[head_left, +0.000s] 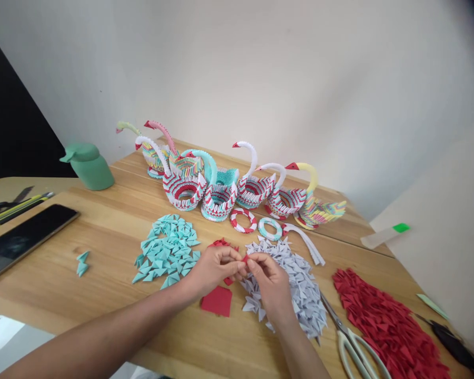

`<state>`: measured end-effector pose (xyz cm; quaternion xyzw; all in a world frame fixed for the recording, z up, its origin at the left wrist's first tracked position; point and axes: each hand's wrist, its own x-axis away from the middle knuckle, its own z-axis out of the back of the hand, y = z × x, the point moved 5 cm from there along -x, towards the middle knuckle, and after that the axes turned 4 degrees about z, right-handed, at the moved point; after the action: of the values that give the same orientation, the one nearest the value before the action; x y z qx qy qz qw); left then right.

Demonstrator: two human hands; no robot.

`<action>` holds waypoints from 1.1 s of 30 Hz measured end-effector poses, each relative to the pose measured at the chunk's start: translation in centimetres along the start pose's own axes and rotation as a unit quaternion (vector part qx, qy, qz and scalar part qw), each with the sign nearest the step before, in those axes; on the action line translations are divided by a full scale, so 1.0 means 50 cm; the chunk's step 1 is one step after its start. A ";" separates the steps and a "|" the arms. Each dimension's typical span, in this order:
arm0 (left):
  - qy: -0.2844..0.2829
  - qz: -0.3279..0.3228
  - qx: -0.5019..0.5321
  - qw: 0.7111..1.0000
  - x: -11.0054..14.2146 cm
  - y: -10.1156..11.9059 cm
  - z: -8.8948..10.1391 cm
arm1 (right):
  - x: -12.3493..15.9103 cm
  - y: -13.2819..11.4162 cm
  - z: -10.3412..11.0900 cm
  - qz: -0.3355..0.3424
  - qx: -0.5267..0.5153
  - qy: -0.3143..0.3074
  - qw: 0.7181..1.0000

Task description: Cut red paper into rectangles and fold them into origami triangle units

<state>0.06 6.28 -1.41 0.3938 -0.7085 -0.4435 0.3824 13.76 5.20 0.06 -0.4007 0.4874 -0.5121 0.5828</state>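
Between my two hands a small piece of red paper (pixel 245 258) is pinched, mostly covered by the fingers. My left hand (pixel 217 268) is closed on it from the left, and my right hand (pixel 269 279) grips it from the right. Below them lies a stack of red paper (pixel 216 301) on the wooden table. Some folded red pieces (pixel 223 243) show just behind my left hand. A heap of pale lilac folded paper triangles (pixel 300 284) spreads under and beyond my right hand. Teal folded triangles (pixel 168 247) are piled to the left.
Folded-paper swans (pixel 184 189) stand along the back, with paper rings (pixel 244 220) and a loose white swan neck (pixel 306 242) before them. Scissors (pixel 349 337) and a red triangle heap (pixel 383 316) lie right. A phone (pixel 27 237) and green jug (pixel 90 166) are left.
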 end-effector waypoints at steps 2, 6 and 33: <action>-0.004 0.004 0.002 1.000 0.000 0.002 0.002 | 0.001 0.001 -0.001 0.007 0.001 -0.004 1.000; -0.015 0.016 0.042 0.999 0.004 0.006 0.008 | 0.001 -0.013 0.000 0.079 0.047 -0.027 0.995; 0.077 -0.270 -0.387 0.878 0.045 0.074 -0.010 | 0.003 -0.047 0.017 0.155 0.095 -0.058 0.982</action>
<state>-1.18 5.18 2.60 0.4236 -0.3150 -0.7363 0.4232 14.10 4.66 2.47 -0.2919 0.4586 -0.4353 0.7176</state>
